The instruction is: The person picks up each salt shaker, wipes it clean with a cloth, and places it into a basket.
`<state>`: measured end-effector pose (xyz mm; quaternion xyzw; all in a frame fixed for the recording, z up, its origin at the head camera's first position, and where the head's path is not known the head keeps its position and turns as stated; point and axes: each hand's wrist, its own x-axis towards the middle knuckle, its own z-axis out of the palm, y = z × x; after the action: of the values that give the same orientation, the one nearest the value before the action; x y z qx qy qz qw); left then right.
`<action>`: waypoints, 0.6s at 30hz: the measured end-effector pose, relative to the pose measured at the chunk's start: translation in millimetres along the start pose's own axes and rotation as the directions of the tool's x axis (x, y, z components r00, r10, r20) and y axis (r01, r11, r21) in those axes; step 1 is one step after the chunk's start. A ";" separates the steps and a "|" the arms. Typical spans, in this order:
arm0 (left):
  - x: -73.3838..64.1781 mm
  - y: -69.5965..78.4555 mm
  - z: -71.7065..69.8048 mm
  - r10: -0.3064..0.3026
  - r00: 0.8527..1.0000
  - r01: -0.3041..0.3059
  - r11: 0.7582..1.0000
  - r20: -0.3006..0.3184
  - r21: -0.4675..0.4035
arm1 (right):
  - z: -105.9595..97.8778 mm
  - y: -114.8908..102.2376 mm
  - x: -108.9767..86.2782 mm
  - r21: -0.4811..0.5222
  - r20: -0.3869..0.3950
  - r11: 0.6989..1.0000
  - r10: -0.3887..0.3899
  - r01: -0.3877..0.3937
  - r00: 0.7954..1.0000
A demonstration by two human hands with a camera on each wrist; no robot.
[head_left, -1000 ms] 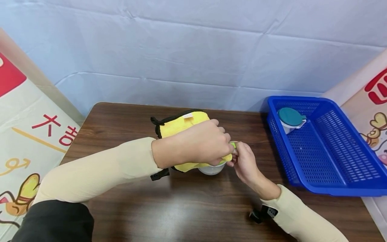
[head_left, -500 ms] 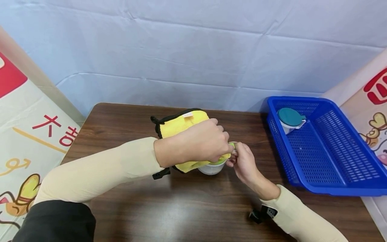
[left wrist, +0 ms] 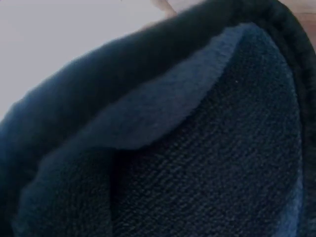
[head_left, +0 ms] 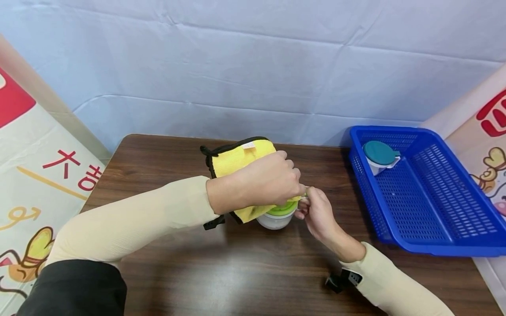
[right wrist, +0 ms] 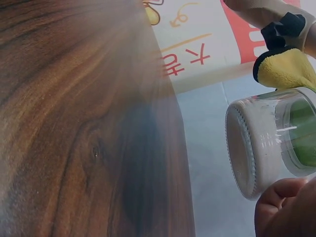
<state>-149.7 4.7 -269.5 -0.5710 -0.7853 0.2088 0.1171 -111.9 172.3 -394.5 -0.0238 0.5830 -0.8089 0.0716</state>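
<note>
My left hand (head_left: 266,179) grips a yellow cloth (head_left: 233,161) with black edging and presses it against the green lid (head_left: 283,208) of a seasoning jar (head_left: 276,220). My right hand (head_left: 322,215) pinches the jar by its handle side; the fingers hide most of the handle. White contents show through the clear jar (right wrist: 254,143) in the right wrist view, where its ridged base is visible and stands off the table. The cloth's dark grey side (left wrist: 207,163) fills most of the left wrist view, hiding the left fingers.
At the right of the brown table (head_left: 229,272) stands a blue plastic basket (head_left: 399,202). Inside its far left corner is another jar with a teal lid (head_left: 380,152). A pale cloth wall (head_left: 253,79) rises behind the table.
My left hand and the yellow cloth have shifted slightly away from me and right, so more of the green lid shows. The right hand has hardly moved.
</note>
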 end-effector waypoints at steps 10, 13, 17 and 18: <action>2.8 -6.0 5.2 -0.001 0.999 0.001 1.000 0.040 0.002 | 2.0 1.2 -1.2 -0.012 0.004 1.000 0.004 -0.004 1.000; 2.6 -8.7 7.0 -0.002 0.999 0.002 1.000 0.036 0.001 | 2.6 1.2 -1.6 -0.006 0.007 1.000 0.003 -0.003 1.000; 3.0 -12.7 9.2 -0.004 0.999 0.004 1.000 0.042 0.001 | 2.9 1.6 -1.9 -0.003 0.015 1.000 -0.004 0.004 1.000; 3.0 -13.7 9.9 -0.006 0.999 0.006 1.000 0.041 0.002 | 3.1 1.6 -1.9 -0.003 0.016 1.000 -0.004 0.004 1.000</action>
<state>-166.4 2.1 -272.0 -0.5643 -0.7890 0.2207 0.1022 -109.5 169.2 -395.0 -0.0317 0.5836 -0.8080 0.0745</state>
